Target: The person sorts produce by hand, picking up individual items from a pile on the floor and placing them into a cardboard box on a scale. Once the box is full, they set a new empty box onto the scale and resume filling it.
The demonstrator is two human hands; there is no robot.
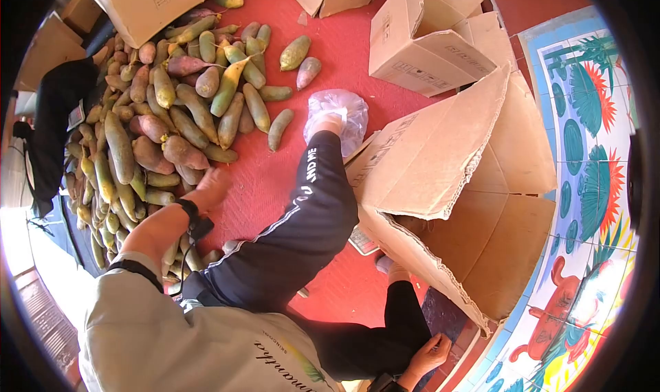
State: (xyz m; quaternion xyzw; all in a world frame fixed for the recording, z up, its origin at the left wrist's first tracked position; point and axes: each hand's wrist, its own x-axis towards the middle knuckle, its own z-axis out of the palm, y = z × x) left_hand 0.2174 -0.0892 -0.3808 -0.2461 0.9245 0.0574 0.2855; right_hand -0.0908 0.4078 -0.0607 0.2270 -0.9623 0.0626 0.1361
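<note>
Green and pinkish root vegetables [149, 154] lie heaped on the red floor [268, 168]. The left hand [214, 186] is blurred at the heap's edge, its grip impossible to tell; the right hand [433, 354] is loosely curled by the dark trousers [402, 316], its grip likewise unclear. Open cardboard boxes [430, 158] stand across from the heap, beside brightly painted tiles [586, 151].

Right of the left grip [213, 187], the trouser leg [285, 216] reads "ND ME"; behind that grip, the shirt [185, 344] reads "SKINCOOL", "mantha".
</note>
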